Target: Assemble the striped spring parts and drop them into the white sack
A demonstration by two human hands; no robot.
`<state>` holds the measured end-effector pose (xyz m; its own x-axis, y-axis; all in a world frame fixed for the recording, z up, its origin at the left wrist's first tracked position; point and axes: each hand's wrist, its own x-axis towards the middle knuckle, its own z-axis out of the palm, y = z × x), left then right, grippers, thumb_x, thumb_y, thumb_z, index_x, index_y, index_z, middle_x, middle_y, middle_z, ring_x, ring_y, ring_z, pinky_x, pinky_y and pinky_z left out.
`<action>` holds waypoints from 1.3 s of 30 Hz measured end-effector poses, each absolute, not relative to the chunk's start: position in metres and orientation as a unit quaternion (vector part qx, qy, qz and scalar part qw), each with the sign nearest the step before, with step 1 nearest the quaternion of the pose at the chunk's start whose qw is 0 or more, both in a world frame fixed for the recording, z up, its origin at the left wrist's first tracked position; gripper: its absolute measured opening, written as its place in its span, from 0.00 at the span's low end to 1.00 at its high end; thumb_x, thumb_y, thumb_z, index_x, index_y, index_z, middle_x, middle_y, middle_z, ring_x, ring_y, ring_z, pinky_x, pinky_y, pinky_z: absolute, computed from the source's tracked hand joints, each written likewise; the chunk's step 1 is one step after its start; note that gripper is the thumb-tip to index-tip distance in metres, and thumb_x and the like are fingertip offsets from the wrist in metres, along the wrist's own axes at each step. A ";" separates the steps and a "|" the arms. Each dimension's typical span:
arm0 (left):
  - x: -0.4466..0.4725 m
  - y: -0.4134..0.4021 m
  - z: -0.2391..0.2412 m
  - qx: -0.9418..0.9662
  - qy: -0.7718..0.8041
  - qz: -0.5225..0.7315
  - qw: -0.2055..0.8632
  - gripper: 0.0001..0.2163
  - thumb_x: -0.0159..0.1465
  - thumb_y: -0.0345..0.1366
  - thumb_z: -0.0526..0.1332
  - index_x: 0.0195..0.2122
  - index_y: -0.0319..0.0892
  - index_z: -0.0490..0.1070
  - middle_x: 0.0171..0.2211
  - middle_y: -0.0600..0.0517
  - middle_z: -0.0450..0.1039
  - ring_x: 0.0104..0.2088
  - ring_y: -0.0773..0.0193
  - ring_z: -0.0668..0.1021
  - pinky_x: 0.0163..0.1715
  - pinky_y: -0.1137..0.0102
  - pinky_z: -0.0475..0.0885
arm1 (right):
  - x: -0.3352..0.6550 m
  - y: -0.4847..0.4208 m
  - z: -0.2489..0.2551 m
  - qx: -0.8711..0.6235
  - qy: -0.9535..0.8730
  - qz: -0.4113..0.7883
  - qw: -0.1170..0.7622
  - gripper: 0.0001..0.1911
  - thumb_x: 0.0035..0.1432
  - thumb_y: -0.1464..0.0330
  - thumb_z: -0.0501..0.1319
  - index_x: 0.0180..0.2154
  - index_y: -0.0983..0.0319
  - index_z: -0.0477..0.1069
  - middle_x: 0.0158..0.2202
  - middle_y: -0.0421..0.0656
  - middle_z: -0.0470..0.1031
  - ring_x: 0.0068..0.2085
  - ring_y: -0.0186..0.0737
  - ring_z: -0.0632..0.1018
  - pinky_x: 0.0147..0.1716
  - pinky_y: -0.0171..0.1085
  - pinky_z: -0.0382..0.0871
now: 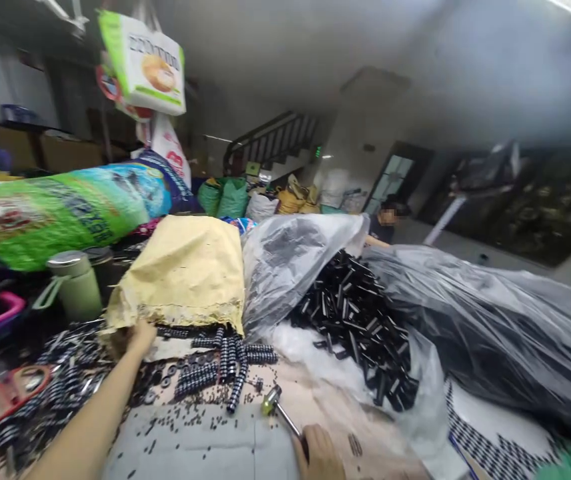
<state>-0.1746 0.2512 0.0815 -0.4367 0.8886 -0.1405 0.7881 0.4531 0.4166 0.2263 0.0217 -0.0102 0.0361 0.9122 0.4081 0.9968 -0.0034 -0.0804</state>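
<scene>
My left hand reaches to the lower left corner of the mouth of a yellow sack; its fingers are hidden at the sack's edge. Spiralled black-and-silver stacks of small ring-like parts lie just right of it. My right hand, low in the view, is closed round the dark grip of a small hammer. The hammer's head, silver with a yellow-green face, points up and left. Beside it is a grey board with tiny dark bits scattered over it.
Black tube-like pieces spill from a clear plastic bag. Red-handled scissors, a green flask and a pink-rimmed basket stand or lie left. A printed bag hangs above. A person is behind the plastic.
</scene>
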 end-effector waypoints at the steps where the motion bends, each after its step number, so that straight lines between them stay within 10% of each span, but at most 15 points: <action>1: -0.176 0.247 0.079 0.512 0.832 0.135 0.167 0.15 0.56 0.32 0.48 0.37 0.30 0.70 0.36 0.33 0.72 0.37 0.49 0.75 0.32 0.65 0.70 | 0.225 0.022 -0.001 -0.696 -0.691 -0.087 0.175 0.14 0.59 0.59 0.47 0.27 0.58 0.64 0.27 0.42 0.69 0.31 0.41 0.72 0.30 0.37 0.64; 10: -0.135 0.105 0.037 0.715 0.661 0.219 0.057 0.22 0.60 0.41 0.42 0.51 0.41 0.63 0.41 0.43 0.71 0.42 0.52 0.72 0.40 0.60 0.69 | 0.263 0.125 0.099 -0.795 -0.552 -0.072 0.240 0.17 0.61 0.66 0.42 0.42 0.72 0.61 0.42 0.54 0.66 0.46 0.47 0.67 0.43 0.43 0.58; 19: -0.055 0.039 0.039 0.781 0.614 0.108 0.018 0.18 0.59 0.31 0.49 0.49 0.41 0.66 0.40 0.40 0.70 0.41 0.50 0.70 0.37 0.57 0.64 | 0.254 0.130 0.134 -0.749 -0.630 0.034 0.203 0.21 0.59 0.73 0.39 0.39 0.80 0.65 0.37 0.53 0.70 0.49 0.44 0.64 0.47 0.45 0.49; 26: -0.027 0.053 0.078 0.710 0.560 0.282 0.322 0.16 0.60 0.36 0.49 0.48 0.41 0.64 0.45 0.44 0.67 0.42 0.59 0.71 0.38 0.66 0.67 | 0.205 0.084 0.172 -0.528 -0.794 0.295 0.060 0.09 0.53 0.65 0.57 0.28 0.62 0.73 0.27 0.37 0.74 0.29 0.31 0.71 0.29 0.30 0.63; 29: -0.028 0.036 0.097 0.643 0.469 0.295 0.528 0.13 0.53 0.43 0.59 0.36 0.40 0.70 0.30 0.48 0.72 0.27 0.64 0.73 0.25 0.72 0.67 | 0.176 0.077 0.175 -0.425 -0.819 0.386 0.002 0.07 0.49 0.64 0.61 0.27 0.61 0.73 0.24 0.34 0.73 0.27 0.30 0.72 0.28 0.28 0.64; 33: -0.035 0.023 0.108 0.455 0.502 0.326 0.660 0.13 0.47 0.43 0.63 0.23 0.39 0.63 0.10 0.60 0.57 0.11 0.75 0.58 0.11 0.78 0.51 | 0.129 0.062 0.165 -0.452 -0.828 0.311 0.112 0.23 0.52 0.59 0.57 0.48 0.63 0.63 0.44 0.46 0.69 0.46 0.40 0.69 0.47 0.41 0.60; 36: -0.043 0.021 0.109 0.379 0.525 0.383 0.659 0.13 0.46 0.42 0.64 0.24 0.40 0.62 0.09 0.62 0.56 0.10 0.76 0.57 0.11 0.79 0.49 | 0.103 0.042 0.151 -0.466 -0.843 0.204 0.171 0.51 0.35 0.54 0.66 0.58 0.60 0.46 0.56 0.51 0.53 0.57 0.52 0.55 0.54 0.51 0.49; 39: -0.049 0.021 0.111 0.370 0.516 0.406 0.657 0.14 0.46 0.43 0.64 0.25 0.39 0.62 0.10 0.61 0.57 0.10 0.76 0.59 0.11 0.79 0.50 | 0.093 0.029 0.139 -0.470 -0.846 0.187 0.170 0.57 0.29 0.58 0.69 0.58 0.60 0.43 0.57 0.51 0.50 0.58 0.53 0.53 0.55 0.51 0.49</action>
